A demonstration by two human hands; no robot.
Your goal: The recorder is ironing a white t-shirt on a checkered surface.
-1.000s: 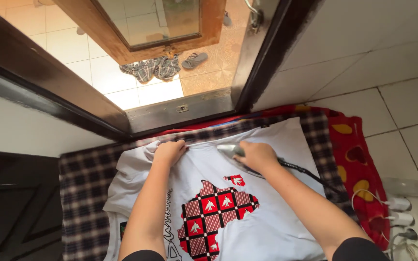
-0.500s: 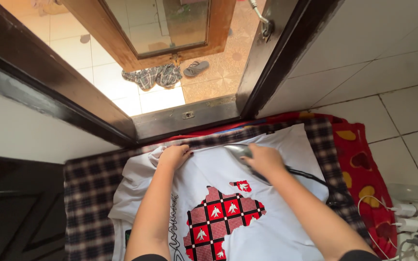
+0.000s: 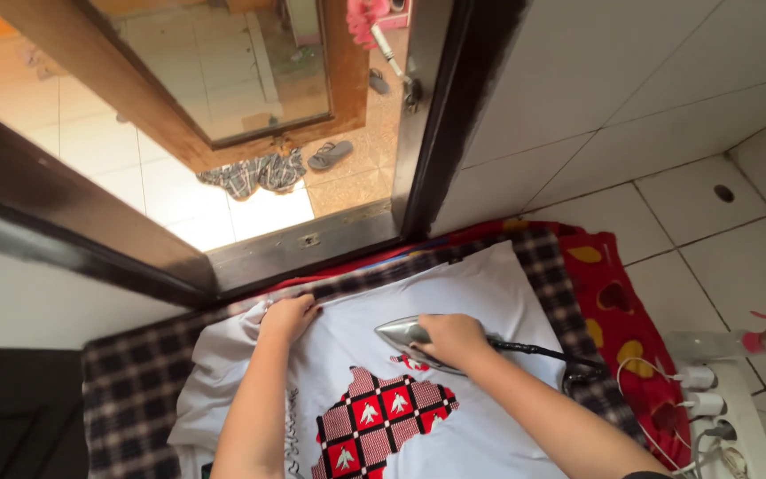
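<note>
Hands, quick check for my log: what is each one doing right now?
Left hand: closed, pinning the white T-shirt edge.
Right hand: closed around the iron.

Home: tiled floor (image 3: 720, 248), doorway sandal (image 3: 330, 155).
</note>
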